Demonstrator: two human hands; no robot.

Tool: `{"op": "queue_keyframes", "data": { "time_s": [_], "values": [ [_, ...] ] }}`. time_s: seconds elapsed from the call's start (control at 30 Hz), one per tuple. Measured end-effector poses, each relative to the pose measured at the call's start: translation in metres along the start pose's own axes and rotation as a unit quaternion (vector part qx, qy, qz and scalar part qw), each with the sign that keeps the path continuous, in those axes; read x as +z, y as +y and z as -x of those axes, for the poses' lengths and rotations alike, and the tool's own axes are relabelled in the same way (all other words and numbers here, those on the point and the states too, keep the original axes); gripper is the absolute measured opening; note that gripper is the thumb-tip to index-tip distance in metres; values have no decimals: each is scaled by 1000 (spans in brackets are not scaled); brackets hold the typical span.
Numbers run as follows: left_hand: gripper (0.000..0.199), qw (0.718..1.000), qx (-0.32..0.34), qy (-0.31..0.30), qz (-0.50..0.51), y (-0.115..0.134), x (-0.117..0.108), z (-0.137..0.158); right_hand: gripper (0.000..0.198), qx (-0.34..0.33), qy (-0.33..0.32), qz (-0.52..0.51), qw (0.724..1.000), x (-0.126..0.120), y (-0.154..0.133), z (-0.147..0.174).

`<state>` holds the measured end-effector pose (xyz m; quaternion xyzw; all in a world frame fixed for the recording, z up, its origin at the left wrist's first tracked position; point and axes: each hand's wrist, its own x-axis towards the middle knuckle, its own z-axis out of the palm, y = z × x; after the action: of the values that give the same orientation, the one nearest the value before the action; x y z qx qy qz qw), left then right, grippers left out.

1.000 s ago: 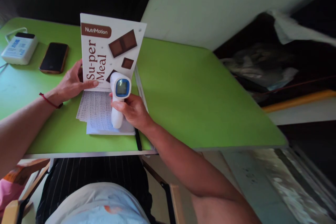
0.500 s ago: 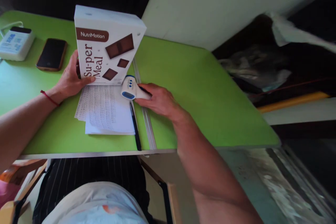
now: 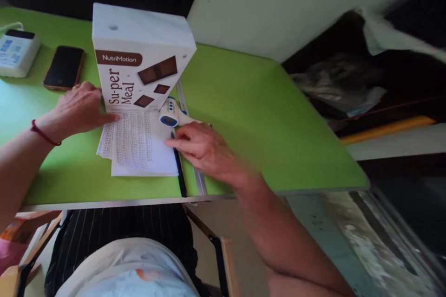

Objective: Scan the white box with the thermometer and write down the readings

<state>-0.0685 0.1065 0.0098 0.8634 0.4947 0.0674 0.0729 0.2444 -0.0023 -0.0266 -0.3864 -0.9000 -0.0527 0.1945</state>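
Observation:
A white NutriMotion "Su-per Meal" box (image 3: 121, 72) stands upright at the back end of some printed sheets (image 3: 134, 144). Beside its lower left edge is my left hand (image 3: 76, 109), fingers and thumb apart, the thumb over the paper; it grips nothing. A white and blue handheld infrared thermometer (image 3: 170, 111) lies at the box's lower right corner. My right hand (image 3: 202, 148) is just in front of its handle, with the index finger stretched over the sheets' right edge and nothing held. Under that finger runs a black pen (image 3: 181, 176) along the paper.
A phone (image 3: 64, 67) and a white charger-like block (image 3: 17, 53) with a cable lie at the left of the green table (image 3: 244, 102). A metal strip (image 3: 200, 181) crosses the tabletop. Behind is a pale wall; plastic bags (image 3: 341, 83) sit off to the right.
The box has come down from a tilted hold to standing, and my left hand has let go of it. My right hand has released the thermometer and moved toward me.

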Motion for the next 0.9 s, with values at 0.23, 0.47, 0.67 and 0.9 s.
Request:
{"op": "queue_keyframes", "data": {
  "time_s": [0.23, 0.47, 0.67, 0.9],
  "values": [
    [38, 990, 34, -121, -71, 43, -22, 22, 34, -71, 13, 89, 993, -2, -17, 9],
    [40, 967, 109, -229, -16, 56, 5, 13, 13, 56, 218, -109, 968, 0, -38, 9],
    [51, 967, 87, -238, -16, 55, 8, 9, 7, 350, 233, -440, 793, 21, -86, -7],
    [63, 967, 86, -239, -18, 57, 11, 9, 5, 348, 196, -357, 844, 30, -94, -4]
  ]
}}
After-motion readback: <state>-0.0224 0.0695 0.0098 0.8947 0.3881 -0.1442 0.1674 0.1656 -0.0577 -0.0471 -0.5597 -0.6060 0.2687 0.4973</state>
